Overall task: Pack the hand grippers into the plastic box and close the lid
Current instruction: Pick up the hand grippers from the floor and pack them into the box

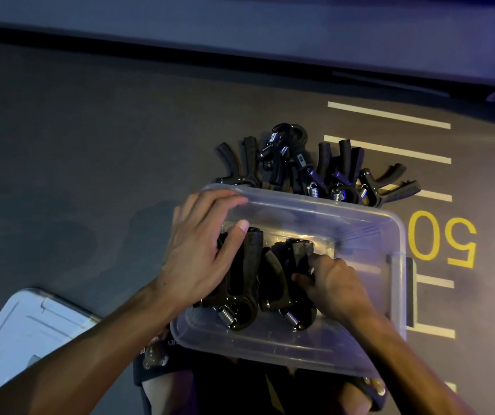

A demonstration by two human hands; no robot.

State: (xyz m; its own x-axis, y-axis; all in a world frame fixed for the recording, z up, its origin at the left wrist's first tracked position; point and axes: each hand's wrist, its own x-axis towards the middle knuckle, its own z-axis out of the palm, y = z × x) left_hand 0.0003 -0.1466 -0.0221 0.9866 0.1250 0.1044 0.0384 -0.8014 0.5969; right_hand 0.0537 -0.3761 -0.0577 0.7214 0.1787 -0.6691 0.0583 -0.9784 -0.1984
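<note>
hand grippers point(270, 283) crowd the plastic box point(368, 235); your left hand point(201, 253) rests loosely on one, your right hand point(330, 283) pinches another; handles left crossed may block the lid point(21, 333).

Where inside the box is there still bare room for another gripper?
The plastic box has bare floor on its right side, between the right hand and the right wall. The left side is crowded: two hand grippers lie there under the left hand. The loose pile sits beyond the far rim.
</note>
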